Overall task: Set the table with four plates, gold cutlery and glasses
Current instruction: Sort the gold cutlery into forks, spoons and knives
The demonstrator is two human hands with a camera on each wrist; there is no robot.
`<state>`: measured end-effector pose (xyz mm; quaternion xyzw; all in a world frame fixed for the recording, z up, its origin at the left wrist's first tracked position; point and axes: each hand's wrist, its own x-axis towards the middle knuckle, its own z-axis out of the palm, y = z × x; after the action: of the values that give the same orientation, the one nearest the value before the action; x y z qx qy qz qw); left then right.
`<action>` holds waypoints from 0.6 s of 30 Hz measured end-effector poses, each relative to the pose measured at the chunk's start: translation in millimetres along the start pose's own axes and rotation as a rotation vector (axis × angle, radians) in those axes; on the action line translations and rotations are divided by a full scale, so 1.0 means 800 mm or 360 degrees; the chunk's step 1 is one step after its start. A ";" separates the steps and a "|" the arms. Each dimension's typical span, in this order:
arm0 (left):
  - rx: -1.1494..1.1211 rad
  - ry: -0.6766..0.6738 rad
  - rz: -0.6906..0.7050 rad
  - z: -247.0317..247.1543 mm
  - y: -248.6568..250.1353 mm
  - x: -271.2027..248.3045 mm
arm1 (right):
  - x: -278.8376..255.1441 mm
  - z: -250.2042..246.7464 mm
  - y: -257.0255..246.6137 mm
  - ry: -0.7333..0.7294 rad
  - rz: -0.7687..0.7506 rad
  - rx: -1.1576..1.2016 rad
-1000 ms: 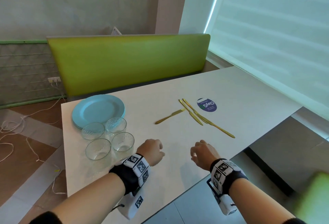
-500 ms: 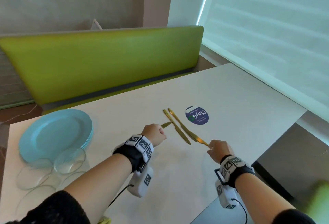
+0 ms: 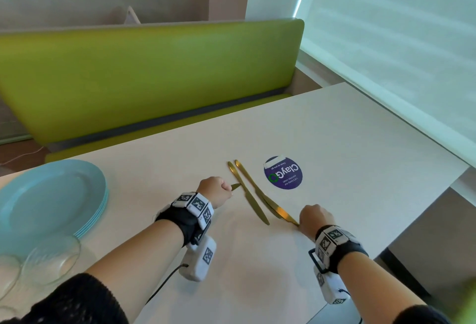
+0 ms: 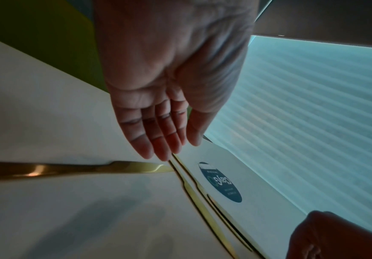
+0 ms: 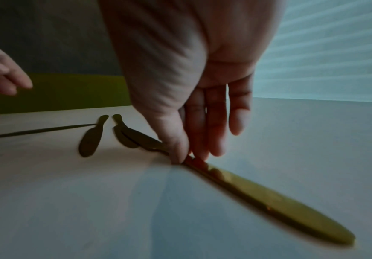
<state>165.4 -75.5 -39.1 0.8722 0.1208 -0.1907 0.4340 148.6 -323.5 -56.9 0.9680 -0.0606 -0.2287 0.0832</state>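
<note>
**Picking up gold knives, both hands at once**

Judging by the layout, the job is at the start: cutlery pickup, nothing laid out yet. Blue plates (image 3: 51,202) sit stacked at the table's (image 3: 360,143) left end, w/ the glasses (image 3: 49,259) bunched just in front of them. Four gold knives lie mid-table, next to a round purple sticker (image 3: 282,173).

Right hand (image 3: 315,218) is on the outer knife (image 5: 269,198). In the wrist view, thumb (image 5: 176,149) and forefinger pinch its narrow neck, tips down at the tabletop; the other fingers hang straight and loose. The knife looks flat on the table, not lifted. Its far end overlaps one of the two middle knives (image 3: 247,192), which lie side by side on a diagonal.

Left hand (image 3: 215,192) hovers over the side knife (image 4: 69,170), only the blade tip showing past the knuckles in the head view. Wrist view shows its fingers (image 4: 149,140) straight and together, released, gripping nothing. Tips are near the middle pair's handles; can't tell if they touch.

Next, probably:
- L hand needs to curl down and get under the side knife. It's thin and flat on a smooth top, so a fingertip pinch or a slide to the edge.
- R hand should lift clear w/o dragging the overlapped knife.
- Then the plates get spread out so cutlery has places to go.
</note>
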 end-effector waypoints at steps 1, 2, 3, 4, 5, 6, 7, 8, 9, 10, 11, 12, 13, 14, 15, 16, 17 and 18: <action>0.0005 -0.0001 -0.0002 0.003 -0.001 0.002 | 0.001 -0.001 0.001 0.0003 -0.0020 -0.0010; 0.0011 -0.0005 -0.0002 0.005 -0.001 0.003 | 0.002 -0.002 0.001 0.0005 -0.0031 -0.0016; 0.0015 -0.0009 0.0002 0.007 -0.001 0.004 | 0.002 -0.003 0.002 0.0000 -0.0033 -0.0014; 0.0021 -0.0015 0.0008 0.009 0.000 0.005 | 0.002 -0.004 0.003 -0.0007 -0.0023 0.0000; 0.0022 -0.0020 0.0015 0.010 0.000 0.005 | 0.002 -0.006 0.004 -0.0013 -0.0003 0.0033; 0.0019 -0.0027 0.0019 0.011 0.001 0.005 | 0.002 -0.009 0.006 -0.0018 0.0027 0.0090; 0.0010 -0.0031 0.0028 0.011 0.003 0.006 | 0.003 -0.012 0.006 -0.0016 0.0058 0.0177; -0.0003 -0.0035 0.0040 0.011 0.004 0.006 | 0.005 -0.017 0.006 -0.0006 0.0085 0.0289; -0.0028 -0.0043 0.0054 0.011 0.006 0.007 | 0.007 -0.022 0.005 0.0015 0.0095 0.0417; -0.0071 -0.0061 0.0062 0.011 0.008 0.006 | 0.010 -0.028 0.002 0.0033 0.0079 0.0570; -0.0124 -0.0090 0.0068 0.011 0.009 0.006 | 0.014 -0.034 -0.003 0.0038 0.0036 0.0747; -0.0168 -0.0127 0.0070 0.012 0.011 0.005 | 0.016 -0.040 -0.009 0.0018 -0.0020 0.0926; -0.0202 -0.0168 0.0069 0.013 0.013 0.005 | 0.017 -0.047 -0.019 -0.0026 -0.0077 0.1098; -0.0245 -0.0218 0.0064 0.015 0.015 0.005 | 0.016 -0.052 -0.030 -0.0089 -0.0119 0.1279; -0.0310 -0.0272 0.0057 0.016 0.017 0.005 | 0.015 -0.056 -0.041 -0.0165 -0.0146 0.1468; -0.0382 -0.0328 0.0044 0.018 0.019 0.005 | 0.016 -0.058 -0.053 -0.0241 -0.0160 0.1650; -0.0444 -0.0382 0.0028 0.019 0.020 0.005 | 0.016 -0.060 -0.065 -0.0306 -0.0167 0.1801; -0.0487 -0.0428 0.0013 0.019 0.021 0.004 | 0.015 -0.060 -0.075 -0.0362 -0.0174 0.1909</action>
<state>171.2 -97.6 -36.6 0.7632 0.0859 -0.2832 0.5744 185.7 -260.0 -30.9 0.8174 -0.1376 -0.2607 -0.4950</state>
